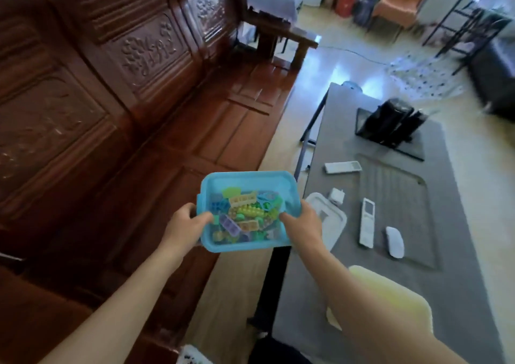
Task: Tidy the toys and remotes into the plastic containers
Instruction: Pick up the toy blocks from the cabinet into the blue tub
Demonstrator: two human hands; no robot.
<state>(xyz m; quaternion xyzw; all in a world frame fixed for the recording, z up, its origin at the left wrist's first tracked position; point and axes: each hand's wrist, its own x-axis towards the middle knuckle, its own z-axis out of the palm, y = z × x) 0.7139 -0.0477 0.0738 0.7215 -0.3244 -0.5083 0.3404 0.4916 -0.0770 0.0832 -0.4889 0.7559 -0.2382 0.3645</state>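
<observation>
A blue plastic container [223, 182] full of colourful toy bricks [245, 218] is held in the air between the wooden bench and the grey table. My left hand [186, 224] grips its left rim and my right hand [302, 220] grips its right rim. On the table lie a white remote [342, 166], a second white remote [367, 222] and a white mouse [395, 241]. A clear container [335, 221] sits at the table's left edge, partly behind my right hand.
A small white charger [336, 196] sits beside the clear container. A black stand with a dark device [390, 125] occupies the far end of the grey table [334, 252]. A yellow pad [395, 296] lies near me. The carved wooden bench [139, 112] is on the left.
</observation>
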